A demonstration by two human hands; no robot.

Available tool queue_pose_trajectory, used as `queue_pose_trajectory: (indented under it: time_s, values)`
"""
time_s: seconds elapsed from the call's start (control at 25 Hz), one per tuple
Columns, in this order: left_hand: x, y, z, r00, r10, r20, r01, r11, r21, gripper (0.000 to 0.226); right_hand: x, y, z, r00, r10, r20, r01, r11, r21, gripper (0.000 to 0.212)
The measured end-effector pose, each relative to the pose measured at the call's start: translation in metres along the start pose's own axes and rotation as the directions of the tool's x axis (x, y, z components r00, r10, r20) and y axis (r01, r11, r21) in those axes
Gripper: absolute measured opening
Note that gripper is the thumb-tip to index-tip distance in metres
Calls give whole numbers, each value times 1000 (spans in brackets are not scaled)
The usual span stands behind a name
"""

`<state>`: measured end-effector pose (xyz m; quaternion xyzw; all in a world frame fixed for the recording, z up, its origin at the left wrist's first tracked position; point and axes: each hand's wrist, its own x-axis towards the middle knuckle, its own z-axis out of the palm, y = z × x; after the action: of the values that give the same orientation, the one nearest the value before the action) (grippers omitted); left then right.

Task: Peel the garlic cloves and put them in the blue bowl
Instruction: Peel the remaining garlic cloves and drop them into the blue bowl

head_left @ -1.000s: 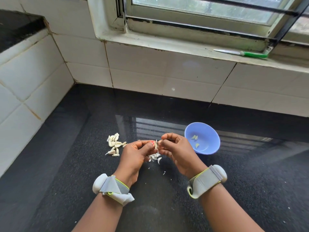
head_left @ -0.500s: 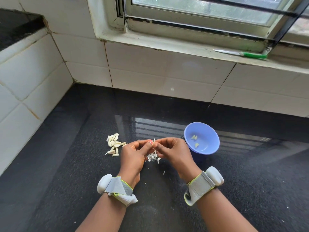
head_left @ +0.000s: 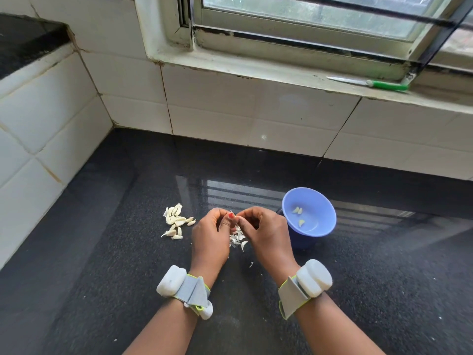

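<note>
My left hand [head_left: 210, 239] and my right hand [head_left: 266, 234] meet fingertip to fingertip above the black counter, pinching a garlic clove [head_left: 232, 213] that is almost wholly hidden between them. Below the fingers lies a small heap of white peels [head_left: 237, 239]. A pile of several unpeeled cloves [head_left: 176, 221] sits on the counter just left of my left hand. The blue bowl [head_left: 321, 201] stands right behind my right hand and holds three peeled cloves [head_left: 298, 215].
The black granite counter [head_left: 102, 278] meets white tiled walls at the back and left. A green-handled knife [head_left: 368, 83] lies on the window sill at the upper right. Both wrists carry grey straps with white units.
Both hands have drawn closer together and shifted slightly toward me; the strip of peel seen sticking up between the fingers earlier is now mostly hidden.
</note>
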<state>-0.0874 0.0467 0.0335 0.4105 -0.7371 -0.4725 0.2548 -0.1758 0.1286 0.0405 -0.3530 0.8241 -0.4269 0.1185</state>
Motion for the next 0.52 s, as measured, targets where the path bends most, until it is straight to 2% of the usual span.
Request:
queue_pose_trajectory:
  time_s: [0.12,0.32,0.4,0.52]
  values:
    - [2,0,-2,1000,1,-4,-1,1000,1,17,2,3,-3,999,-31,34,29,999,45,2]
    - [7,0,-5,996,-69,53,71,996,-47,20,9,5,-14,984,9,180,-46,979,198,6]
    - [6,1,-4,997,-69,37,71,997,-37,21,9,4,-14,986,26,166,-55,984,172,5]
    - [4,3,-1,996,-85,13,86,995,-44,24,6,3,-11,999,-3,54,-2,996,90,5]
